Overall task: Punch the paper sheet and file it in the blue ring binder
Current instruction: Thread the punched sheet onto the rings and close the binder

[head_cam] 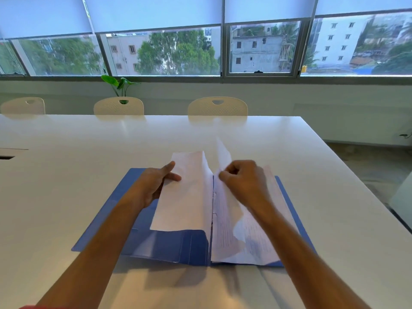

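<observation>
The blue ring binder [160, 244] lies open on the white table [66, 175] in front of me. Its metal rings [214, 205] run down the spine. A white paper sheet [187, 197] stands lifted over the left cover, and my left hand [153, 184] holds its left edge, thumb on top. My right hand [243, 177] pinches another sheet [224, 157] that rises from the spine. Printed pages [252, 246] rest on the right side of the binder, partly curled. No hole punch is in view.
Three cream chairs [217, 107] stand along the table's far edge, with a green plant [119, 84] behind them under the windows. The table's right edge [347, 175] drops to the floor. A dark slot [6, 157] sits at the left.
</observation>
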`<state>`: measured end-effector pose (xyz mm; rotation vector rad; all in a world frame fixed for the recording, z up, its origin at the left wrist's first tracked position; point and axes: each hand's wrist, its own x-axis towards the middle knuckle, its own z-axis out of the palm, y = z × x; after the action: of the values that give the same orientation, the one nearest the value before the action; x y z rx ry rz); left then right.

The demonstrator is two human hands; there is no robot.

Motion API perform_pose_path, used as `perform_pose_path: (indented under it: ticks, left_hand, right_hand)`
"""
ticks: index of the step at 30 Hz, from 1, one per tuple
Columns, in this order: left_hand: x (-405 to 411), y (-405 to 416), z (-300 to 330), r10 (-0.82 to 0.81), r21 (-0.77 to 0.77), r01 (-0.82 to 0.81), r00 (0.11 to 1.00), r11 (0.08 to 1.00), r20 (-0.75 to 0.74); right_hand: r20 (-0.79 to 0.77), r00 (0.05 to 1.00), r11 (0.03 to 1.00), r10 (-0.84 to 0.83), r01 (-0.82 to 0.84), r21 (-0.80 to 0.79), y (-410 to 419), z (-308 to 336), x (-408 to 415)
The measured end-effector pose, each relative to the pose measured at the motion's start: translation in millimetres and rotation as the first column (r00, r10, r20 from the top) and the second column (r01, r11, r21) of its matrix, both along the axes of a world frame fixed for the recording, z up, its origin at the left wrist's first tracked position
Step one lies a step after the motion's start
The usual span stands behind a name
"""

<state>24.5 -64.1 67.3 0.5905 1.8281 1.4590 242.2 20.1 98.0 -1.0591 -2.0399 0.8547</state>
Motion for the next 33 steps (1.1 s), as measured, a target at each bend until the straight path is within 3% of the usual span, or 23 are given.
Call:
perform_pose_path:
  ticks: [4, 10, 13, 18, 22, 27, 30, 33]
  left_hand:
    - [16.1, 7.3, 6.9, -0.058, -0.010, 0.057, 0.997, 0.998, -0.050]
    - [19.9, 10.6, 1.4, -0.100, -0.028, 0.098, 0.992, 0.995, -0.072]
    - [16.9, 6.7, -4.9, -0.098, 0.041, 0.099, 0.995, 0.994, -0.036]
    - [8.5, -0.2, -12.7, -0.011, 0.070, 0.009, 1.000, 0.998, 0.027]
    - [0.6, -7.0, -15.7, 0.026, 0.107, -0.033, 0.997, 0.994, 0.069]
    - [-10.5, -10.5, -20.7, 0.064, 0.142, -0.069, 0.997, 0.987, 0.042]
    - [-11.9, -11.8, -21.6, 0.070, 0.144, -0.072, 0.997, 0.987, 0.023]
    - [-11.0, -13.4, -20.5, 0.052, 0.141, -0.052, 0.999, 0.989, 0.002]
  right_hand:
    - [-0.010, 0.987, 0.985, 0.161, -0.161, -0.066, -22.1, -7.1, -39.1]
    - [-0.009, 0.967, 0.966, 0.253, -0.253, -0.051, -48.2, -22.8, -63.0]
    - [-0.005, 0.959, 0.959, 0.283, -0.283, -0.019, -50.6, -30.6, -58.7]
    - [0.048, 0.981, 0.979, 0.188, -0.191, 0.075, -26.4, -37.1, -29.1]
    - [0.147, 0.989, 0.985, 0.003, -0.028, 0.173, 8.4, -48.6, 13.1]
    - [0.383, 0.879, 0.951, -0.284, 0.207, 0.229, 49.2, -70.9, 67.8]
    - [0.512, 0.793, 0.944, -0.329, 0.286, 0.165, 64.6, -82.4, 93.3]
    - [0.562, 0.780, 0.948, -0.276, 0.318, 0.024, 72.5, -92.3, 105.9]
